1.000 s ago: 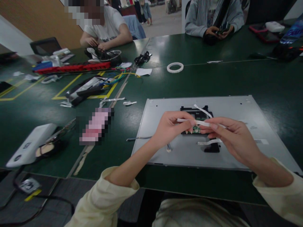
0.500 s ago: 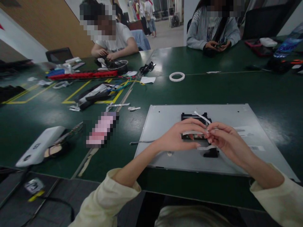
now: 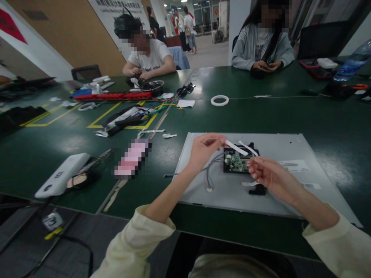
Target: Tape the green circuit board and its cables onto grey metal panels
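Observation:
My left hand (image 3: 206,150) is closed, pinching one end of a white tape strip (image 3: 237,148) that slants over a green circuit board (image 3: 235,163). The board sits in a black frame (image 3: 252,146) on a flat grey metal panel (image 3: 199,197). At the board's right edge is my right hand (image 3: 271,177), its fingertips drawn together; whether anything is between them cannot be made out. A second white strip (image 3: 248,148) sticks up at the frame. Below lies another pale strip (image 3: 249,184) beside a black bracket part (image 3: 257,190). A grey cable (image 3: 208,178) runs left from the board.
A roll of white tape (image 3: 219,100) lies beyond the panel. Left of it are a phone (image 3: 131,159), a white power bank (image 3: 62,175), and a black pouch with wires (image 3: 124,119). Two people sit across the green table (image 3: 185,119). A water bottle (image 3: 352,63) stands far right.
My left hand has moved left and up, away from my right hand, with the white tape strip in its fingers. More of the circuit board shows. The view has tilted slightly up.

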A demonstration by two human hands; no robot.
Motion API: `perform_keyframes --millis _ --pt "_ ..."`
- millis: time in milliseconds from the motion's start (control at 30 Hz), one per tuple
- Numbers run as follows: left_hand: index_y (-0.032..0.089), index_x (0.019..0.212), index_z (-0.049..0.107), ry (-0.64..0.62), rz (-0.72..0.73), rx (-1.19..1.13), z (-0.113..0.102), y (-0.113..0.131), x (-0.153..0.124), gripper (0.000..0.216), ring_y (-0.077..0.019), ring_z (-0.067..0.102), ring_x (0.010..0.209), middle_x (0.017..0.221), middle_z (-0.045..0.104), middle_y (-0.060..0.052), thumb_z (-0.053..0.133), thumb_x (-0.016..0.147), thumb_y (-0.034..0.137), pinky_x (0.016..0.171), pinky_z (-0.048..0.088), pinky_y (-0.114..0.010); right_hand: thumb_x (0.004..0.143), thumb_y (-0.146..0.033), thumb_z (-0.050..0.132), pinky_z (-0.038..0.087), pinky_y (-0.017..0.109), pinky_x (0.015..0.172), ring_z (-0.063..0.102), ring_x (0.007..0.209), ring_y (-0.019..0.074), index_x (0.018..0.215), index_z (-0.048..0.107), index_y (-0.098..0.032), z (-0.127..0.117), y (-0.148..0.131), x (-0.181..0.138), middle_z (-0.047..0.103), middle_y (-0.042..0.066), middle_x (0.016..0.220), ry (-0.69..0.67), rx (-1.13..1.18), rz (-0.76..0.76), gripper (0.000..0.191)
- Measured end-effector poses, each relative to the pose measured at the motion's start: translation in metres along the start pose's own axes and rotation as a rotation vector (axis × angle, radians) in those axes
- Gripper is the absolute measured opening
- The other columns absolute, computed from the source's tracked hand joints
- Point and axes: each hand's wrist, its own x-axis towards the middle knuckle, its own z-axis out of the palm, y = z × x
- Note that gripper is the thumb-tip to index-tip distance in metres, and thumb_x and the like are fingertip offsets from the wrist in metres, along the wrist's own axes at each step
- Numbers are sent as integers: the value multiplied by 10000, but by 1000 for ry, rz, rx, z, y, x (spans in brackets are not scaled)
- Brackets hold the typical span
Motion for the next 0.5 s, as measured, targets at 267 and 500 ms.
perform_keyframes --millis 267,500 --pt "157 1143 504 506 -103 922 -118 -32 39 358 -195 623 833 847 662 -43 532 813 292 813 445 -301 798 -370 636 430 184 548 528 616 83 858 669 -167 -2 -2 1 606 15 735 -18 22 -20 215" --pt "102 1099 494 479 -350 1032 -176 -89 32 396 -226 611 832 860 655 -78 565 747 271 762 435 -296 801 -416 619 400 199 541 509 629 97 864 656 -166 -1 -1 0 594 26 756 -33 -83 -8 261"
